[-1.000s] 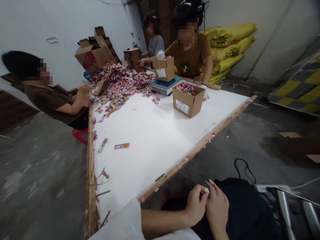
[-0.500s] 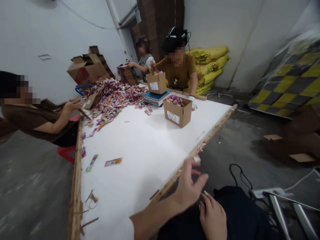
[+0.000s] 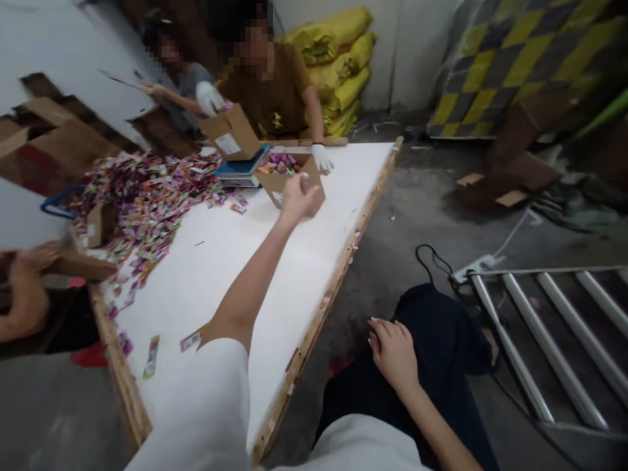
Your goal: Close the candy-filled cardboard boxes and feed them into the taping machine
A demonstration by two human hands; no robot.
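Observation:
My left hand [image 3: 297,198] reaches across the white table [image 3: 279,275] to the near side of an open cardboard box [image 3: 316,190] filled with small colourful packets [image 3: 282,163]. Its fingers are curled at the box's upper edge; what lies between them is hidden or too small to tell. My right hand [image 3: 394,353] rests on my dark-clothed leg, fingers spread, with nothing in it. Behind the near box, another box [image 3: 233,134] stands on a blue-topped scale [image 3: 240,171].
A large packet heap [image 3: 147,203] covers the table's far left. Two people stand or sit behind the table, one with white gloves [image 3: 322,159]; another person's arms [image 3: 24,294] hold cardboard at left. A metal roller frame [image 3: 554,347] and power strip [image 3: 473,267] are at right.
My left hand has moved forward from the near table edge to the box. My right hand lies on my leg, apart from the left. The view has turned right and down.

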